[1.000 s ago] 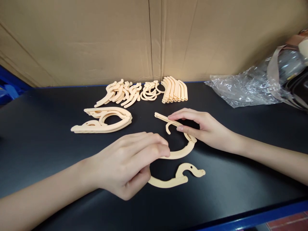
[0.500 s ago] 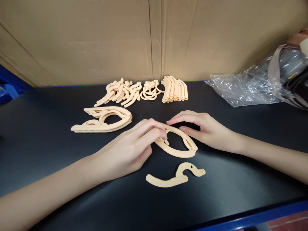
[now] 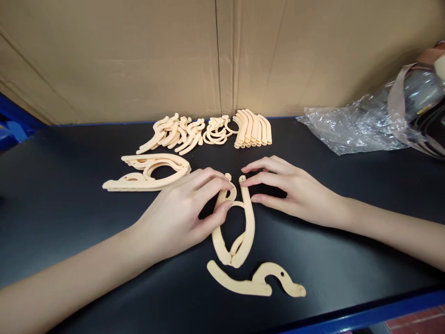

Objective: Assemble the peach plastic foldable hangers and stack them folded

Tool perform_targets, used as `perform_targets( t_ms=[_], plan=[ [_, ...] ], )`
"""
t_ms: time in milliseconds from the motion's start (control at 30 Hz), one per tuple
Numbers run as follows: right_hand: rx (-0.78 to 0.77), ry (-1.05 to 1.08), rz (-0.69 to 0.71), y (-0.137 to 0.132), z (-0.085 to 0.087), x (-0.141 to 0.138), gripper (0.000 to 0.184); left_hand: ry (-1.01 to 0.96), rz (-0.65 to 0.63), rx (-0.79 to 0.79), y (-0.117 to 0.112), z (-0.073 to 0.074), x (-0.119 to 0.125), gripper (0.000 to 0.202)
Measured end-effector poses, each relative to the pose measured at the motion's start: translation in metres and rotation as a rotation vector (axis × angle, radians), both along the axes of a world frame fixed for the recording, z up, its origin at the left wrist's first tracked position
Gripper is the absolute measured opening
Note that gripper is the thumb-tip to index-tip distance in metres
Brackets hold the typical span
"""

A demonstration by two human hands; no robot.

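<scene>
At centre of the black table (image 3: 69, 153), the left hand (image 3: 181, 218) pinches one arm of a peach plastic V-shaped hanger piece (image 3: 243, 227). The right hand (image 3: 292, 190), fingers loose, touches the other arm. At its six o'clock lies a curved peach plastic hook (image 3: 257, 280).

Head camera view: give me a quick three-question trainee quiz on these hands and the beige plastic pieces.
1. True or false: the left hand and right hand both touch the folded beige piece.
2. The loose curved piece lies: A) closer than the folded beige piece to the front edge of the table, B) under the left hand, C) in the right hand.
3. Fill in: the clear plastic bag lies at the table's ___ end.
Key: 1 true; 2 A; 3 right.
</scene>
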State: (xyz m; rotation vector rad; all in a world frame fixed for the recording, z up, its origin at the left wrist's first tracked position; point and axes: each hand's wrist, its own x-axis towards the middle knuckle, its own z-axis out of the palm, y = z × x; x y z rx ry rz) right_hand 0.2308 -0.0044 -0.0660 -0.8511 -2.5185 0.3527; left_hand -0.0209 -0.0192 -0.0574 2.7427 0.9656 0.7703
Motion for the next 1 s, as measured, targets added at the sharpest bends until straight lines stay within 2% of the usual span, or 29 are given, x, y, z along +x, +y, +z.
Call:
perform_targets(
  t_ms=[167,333,400,500,600,733,767,867,1000],
  plan=[
    [0.138,-0.061,0.043,-0.002,0.002,-0.002,0.023,-0.067,0.032,-0.139,-0.008,0.001,0.005,0.016],
    [0.240,-0.029,0.205,-0.007,0.006,-0.004,0.016,-0.043,0.026,-0.088,-0.007,-0.001,0.002,0.024],
    [0.265,-0.028,0.272,-0.013,0.008,-0.005,0.022,-0.037,0.032,-0.083,-0.006,0.000,-0.001,0.025],
    [0.290,0.008,0.335,-0.024,0.010,-0.008,0.040,-0.018,0.044,-0.074,-0.005,0.000,-0.003,0.026],
    [0.192,0.006,0.392,-0.034,0.014,-0.011,0.042,0.017,0.048,-0.066,-0.006,0.001,-0.003,0.031],
    [-0.055,-0.067,0.410,-0.038,0.024,-0.009,0.010,0.084,0.054,0.008,-0.007,0.001,-0.006,0.034],
    [-0.081,-0.075,0.399,-0.037,0.026,-0.007,0.007,0.103,0.056,0.028,-0.007,0.001,-0.007,0.035],
    [-0.102,-0.100,0.370,-0.029,0.030,-0.002,0.020,0.147,0.052,0.061,-0.008,0.001,-0.009,0.038],
    [-0.098,-0.110,0.327,-0.015,0.031,0.005,0.024,0.180,0.045,0.080,-0.006,0.003,-0.011,0.040]
  ],
)
